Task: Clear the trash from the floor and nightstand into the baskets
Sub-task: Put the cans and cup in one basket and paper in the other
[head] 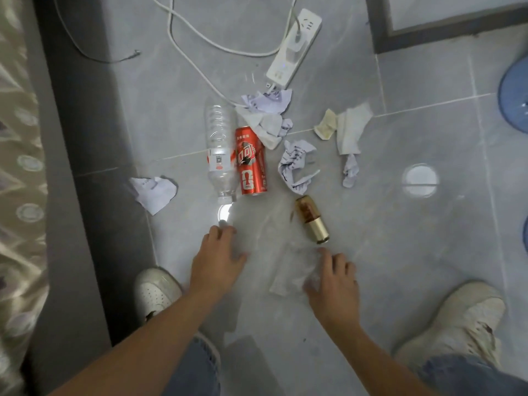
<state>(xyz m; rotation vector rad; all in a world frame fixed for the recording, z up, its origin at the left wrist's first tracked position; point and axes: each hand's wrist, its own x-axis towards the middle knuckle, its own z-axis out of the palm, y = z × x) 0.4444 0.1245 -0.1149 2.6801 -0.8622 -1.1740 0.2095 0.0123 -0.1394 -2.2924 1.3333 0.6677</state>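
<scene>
A crumpled white paper scrap (154,192) lies on the grey tiled floor (400,252), well to the left of the red aluminium drink can (251,161), close to the dark grey bed base (80,138). Just left of the can, touching it, a clear empty plastic water bottle (218,150) lies with its neck toward the person. Below the can, the left hand (218,258) reaches forward with its fingers spread and gripping nothing, its fingertips just short of the bottle's mouth. A clear crinkled plastic bag (291,270) lies flat on the floor below and right of the can; the right hand (334,281) rests on its right edge, fingers apart, and I cannot tell whether it has pinched the film. Right of and below the can lies a small amber bottle with a gold metal cap (311,221), its cap end near the right fingertips. Above and right of the can are a heap of crumpled white tissue and printed paper (268,118), then a crumpled printed sheet (297,165), then stained tissues (345,130). A white power strip (294,50) lies farther above the can.
</scene>
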